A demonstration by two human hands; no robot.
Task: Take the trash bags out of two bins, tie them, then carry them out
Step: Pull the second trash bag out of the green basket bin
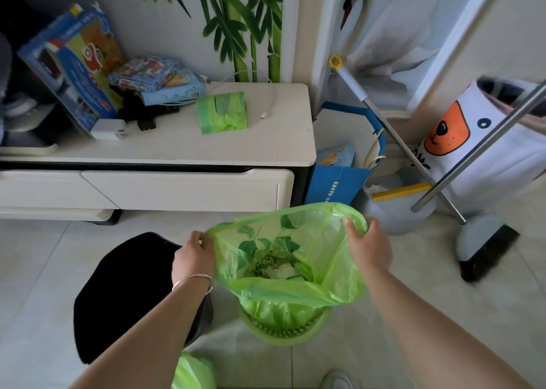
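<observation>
Both hands, left hand and right hand, gripping green trash bag rim above green bin on tiled floor.

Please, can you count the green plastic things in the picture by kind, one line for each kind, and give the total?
Green trash bags: 2, one held open, one at the bottom edge
Green bin: 1
Pack of green bags on the cabinet: 1
Total: 4
</observation>
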